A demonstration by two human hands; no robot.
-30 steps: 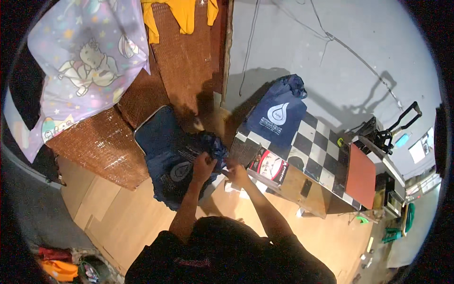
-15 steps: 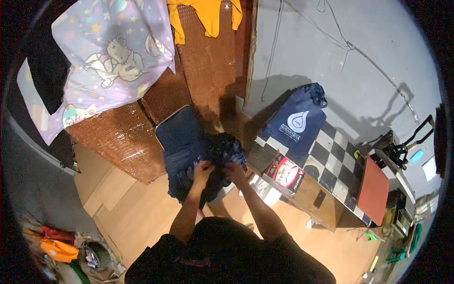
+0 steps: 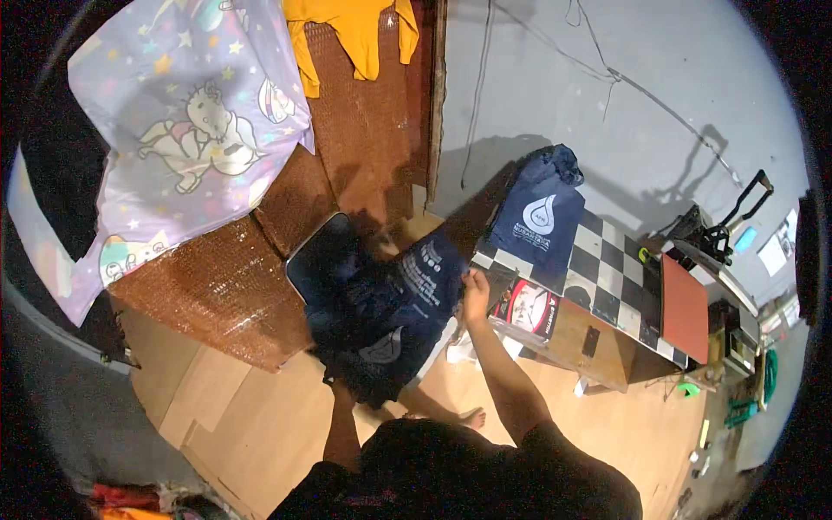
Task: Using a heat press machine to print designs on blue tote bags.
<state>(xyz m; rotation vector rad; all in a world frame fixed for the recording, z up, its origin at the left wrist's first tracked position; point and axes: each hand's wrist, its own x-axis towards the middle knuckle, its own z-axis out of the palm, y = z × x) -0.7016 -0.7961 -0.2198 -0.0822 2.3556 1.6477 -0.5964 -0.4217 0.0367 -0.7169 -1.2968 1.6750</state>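
Observation:
A dark blue cloth bag [image 3: 394, 347] with white print and a drop-shaped emblem is stretched out in front of me. My right hand [image 3: 475, 296] is closed on its right edge, close to the table corner. At the bag's lower left corner is my left hand [image 3: 341, 392], dim and partly covered by cloth, its fingers closed on the fabric. Behind and beneath the bag stands a chair with a dark padded backrest [image 3: 319, 251] and a thin metal rim; the cloth hides most of its seat.
To the right, a black-and-white checkered table [image 3: 598, 260] carries a filled dark blue bag [image 3: 542, 208], a red-and-black box [image 3: 530, 305] and a reddish-brown board [image 3: 683, 308]. Brown woven panels [image 3: 208, 286] stand behind, hung with a pastel cartoon sheet [image 3: 199, 130] and a yellow garment [image 3: 351, 30].
The bag was bunched between both hands; now it is spread wide. My right hand has moved right and slightly up, my left hand down and left. The view has shifted a little.

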